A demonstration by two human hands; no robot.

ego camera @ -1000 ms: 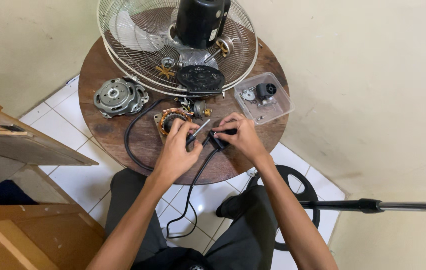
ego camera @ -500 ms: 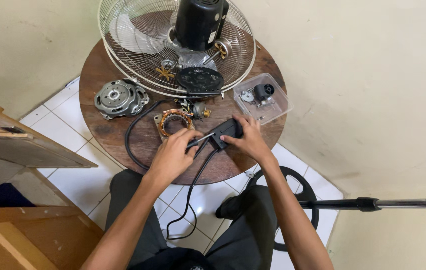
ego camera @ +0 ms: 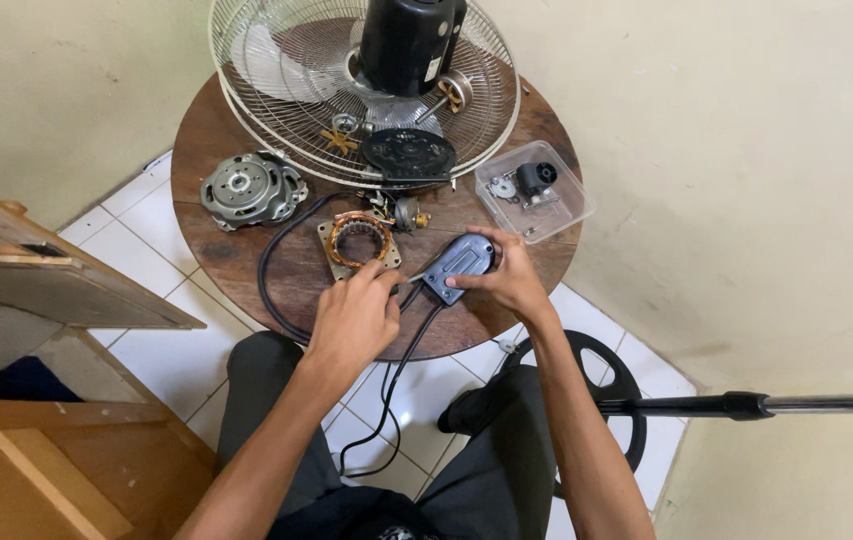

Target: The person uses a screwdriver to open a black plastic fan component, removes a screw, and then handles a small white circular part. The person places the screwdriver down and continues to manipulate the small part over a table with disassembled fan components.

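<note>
My right hand (ego camera: 509, 282) grips a small dark grey switch box (ego camera: 459, 264) lying on the round wooden table (ego camera: 237, 258). My left hand (ego camera: 355, 318) is closed beside it, pinching the wires that run into the box's near end. A copper-wound stator (ego camera: 359, 243) with a square metal frame lies just beyond my left hand. A black cable (ego camera: 272, 270) loops from the parts over the table's edge toward my lap.
A wire fan guard (ego camera: 277, 90) with a black motor housing (ego camera: 409, 40) fills the far side of the table. A grey metal motor cover (ego camera: 247, 188) lies left, a clear plastic lid (ego camera: 537, 190) with small parts right. A fan stand pole (ego camera: 747, 405) lies on the floor. A wooden cabinet (ego camera: 37, 290) stands at left.
My head moved closer. My right hand shifted its hold on the switch box and turned it flatter on the table; my left hand stayed on the wires.
</note>
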